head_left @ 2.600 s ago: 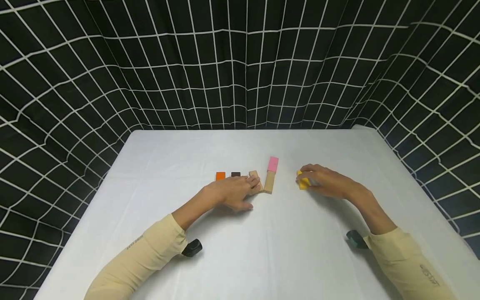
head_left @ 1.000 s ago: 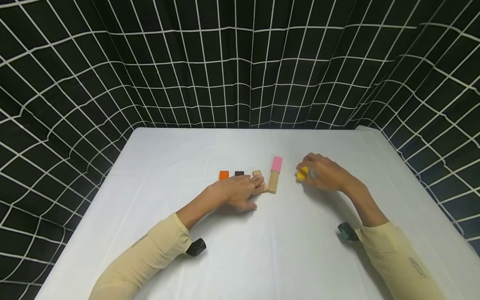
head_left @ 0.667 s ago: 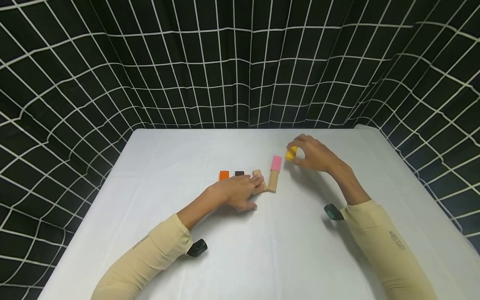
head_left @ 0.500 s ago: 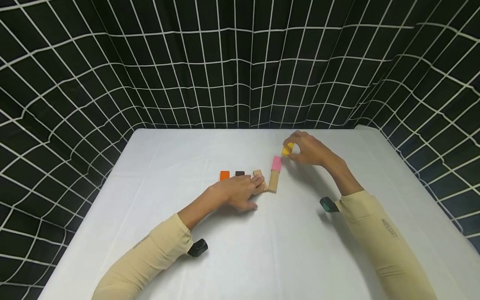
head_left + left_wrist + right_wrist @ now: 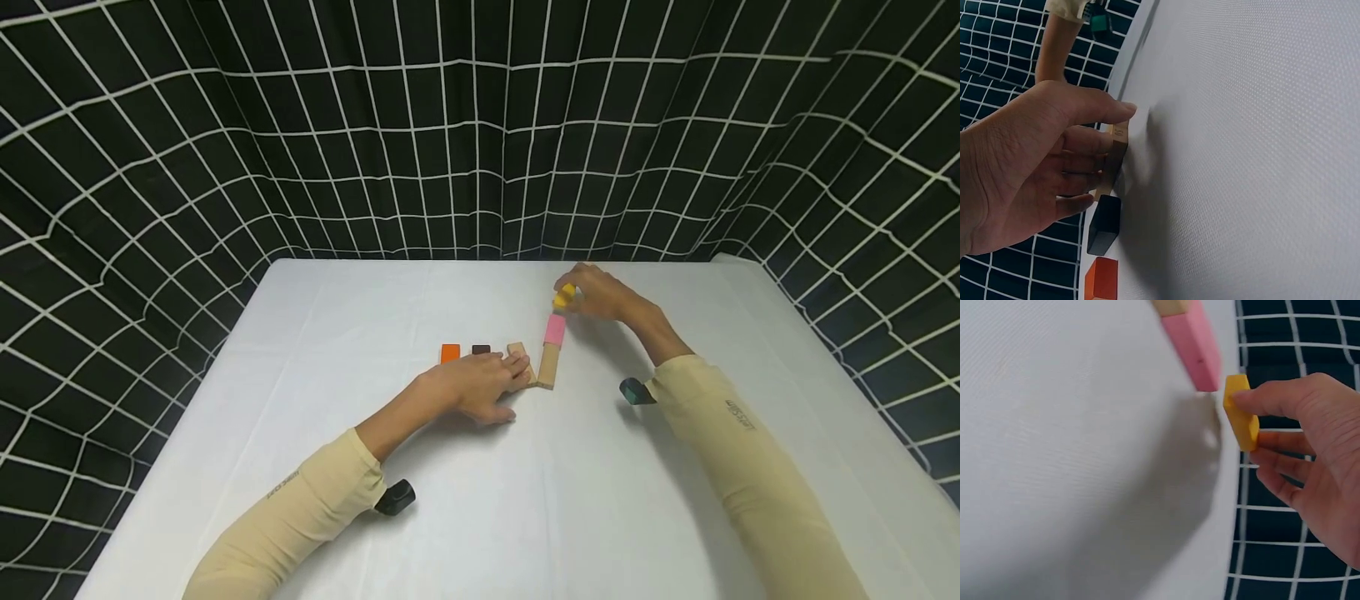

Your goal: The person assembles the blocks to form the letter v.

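While a white table [image 5: 480,517] bears blocks [image 5: 554,330], gridded curtain [image 5: 495,150] hangs behind.

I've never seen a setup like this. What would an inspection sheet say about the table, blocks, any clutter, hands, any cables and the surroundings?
Surface: white-covered table, lightly creased.
Job's things: yellow block; pink block end to end with a wooden block; second wooden block, slanting toward that one.
Clutter: perhaps the orange block and dark block, though they may belong to the work.
Hands: left hand touches the second wooden block; right hand pinches the yellow block near the pink block's far end.
Cables: nothing seen.
Surroundings: black curtain with white grid lines, behind and at both sides.
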Motion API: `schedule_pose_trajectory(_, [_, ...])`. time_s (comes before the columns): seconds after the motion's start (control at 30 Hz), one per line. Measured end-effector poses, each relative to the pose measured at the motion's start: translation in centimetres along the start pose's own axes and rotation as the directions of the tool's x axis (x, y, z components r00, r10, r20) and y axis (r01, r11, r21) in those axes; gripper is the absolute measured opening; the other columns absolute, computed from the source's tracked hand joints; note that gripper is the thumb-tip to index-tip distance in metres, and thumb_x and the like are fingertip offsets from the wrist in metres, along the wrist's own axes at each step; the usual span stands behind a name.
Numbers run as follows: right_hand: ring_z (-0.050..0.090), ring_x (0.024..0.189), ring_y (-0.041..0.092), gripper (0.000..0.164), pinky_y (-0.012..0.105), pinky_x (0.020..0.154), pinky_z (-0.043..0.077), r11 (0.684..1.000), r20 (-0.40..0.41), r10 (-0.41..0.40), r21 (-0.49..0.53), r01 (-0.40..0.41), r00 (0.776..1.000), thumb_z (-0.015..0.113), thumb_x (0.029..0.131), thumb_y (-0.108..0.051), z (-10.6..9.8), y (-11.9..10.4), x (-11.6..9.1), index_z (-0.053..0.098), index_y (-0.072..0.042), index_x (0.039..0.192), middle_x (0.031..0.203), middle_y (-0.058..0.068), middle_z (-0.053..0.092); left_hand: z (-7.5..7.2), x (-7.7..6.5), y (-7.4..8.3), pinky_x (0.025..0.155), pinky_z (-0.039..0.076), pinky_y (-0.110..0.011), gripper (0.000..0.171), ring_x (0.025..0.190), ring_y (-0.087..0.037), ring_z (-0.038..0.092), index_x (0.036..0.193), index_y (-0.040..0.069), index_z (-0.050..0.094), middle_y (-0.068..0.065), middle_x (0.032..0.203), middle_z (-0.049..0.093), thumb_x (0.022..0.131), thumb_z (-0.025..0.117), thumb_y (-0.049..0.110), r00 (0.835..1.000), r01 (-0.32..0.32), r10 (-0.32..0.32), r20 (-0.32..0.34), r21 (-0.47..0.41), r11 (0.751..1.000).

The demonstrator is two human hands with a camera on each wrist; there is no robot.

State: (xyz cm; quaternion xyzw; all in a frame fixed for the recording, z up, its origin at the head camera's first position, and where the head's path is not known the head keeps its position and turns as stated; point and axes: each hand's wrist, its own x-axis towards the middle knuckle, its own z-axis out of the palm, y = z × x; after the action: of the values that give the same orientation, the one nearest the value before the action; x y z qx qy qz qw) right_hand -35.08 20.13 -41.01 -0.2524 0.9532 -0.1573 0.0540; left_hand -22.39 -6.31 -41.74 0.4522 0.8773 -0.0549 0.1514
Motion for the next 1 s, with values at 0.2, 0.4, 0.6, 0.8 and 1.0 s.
schedule_pose_trajectory(0.2, [0.055,0.135,0.044,0.044,0.063,0.115,0.046,0.999,0.062,0.041,-0.022,-0.04,0.997,0.07,0.093,-0.009,0.82,0.36,-0.11,0.066,-0.001,0.137,0.143,0.025,0.06,0.02,0.0,0.19,0.134,0.025,-0.04,0.072,0.161,-0.026,0.03,0.163,0.012,0.037,-0.012,0.173,0.027,0.104,0.057,0.048,1.0,-0.012,0.012,-0.005,0.012,1.0])
schedule_pose_trajectory(0.4, [0.054,0.136,0.045,0.048,0.061,0.117,0.046,0.998,0.074,0.018,-0.053,-0.015,0.997,0.064,0.09,0.005,0.64,0.38,-0.33,0.064,0.001,0.139,0.143,0.027,0.059,-0.02,-0.03,0.21,0.134,0.026,-0.039,0.071,0.161,-0.025,0.031,0.163,0.013,0.037,-0.011,0.174,0.027,0.105,0.056,0.048,1.0,-0.013,0.013,-0.008,0.019,1.0])
schedule_pose_trajectory(0.6, [0.056,0.132,0.045,0.048,0.06,0.115,0.048,0.999,0.083,0.005,-0.046,-0.001,0.997,0.063,0.089,0.009,0.58,0.18,-0.4,0.066,0.002,0.137,0.138,0.028,0.06,-0.2,-0.04,0.13,0.134,0.025,-0.039,0.071,0.162,-0.024,0.028,0.163,0.012,0.036,-0.011,0.174,0.027,0.105,0.056,0.047,1.0,-0.01,0.01,-0.009,0.018,1.0])
schedule_pose_trajectory(0.8, [0.058,0.127,0.046,0.046,0.059,0.112,0.051,0.999,0.077,-0.04,-0.032,0.042,0.996,0.065,0.089,0.009,0.85,0.07,-0.34,0.067,0.003,0.135,0.134,0.029,0.062,-0.15,0.0,0.0,0.134,0.026,-0.039,0.071,0.162,-0.025,0.029,0.164,0.012,0.036,-0.012,0.174,0.027,0.105,0.056,0.048,1.0,-0.011,0.011,-0.007,0.023,1.0])
schedule_pose_trajectory(1.0, [0.056,0.127,0.046,0.046,0.059,0.111,0.051,0.999,0.099,-0.044,-0.028,0.047,0.994,0.062,0.091,0.008,1.03,-0.24,-0.37,0.066,0.002,0.136,0.134,0.029,0.06,-0.05,-0.02,-0.13,0.134,0.025,-0.038,0.072,0.161,-0.025,0.029,0.164,0.013,0.035,-0.012,0.174,0.026,0.105,0.056,0.048,1.0,-0.008,0.008,0.001,0.015,1.0])
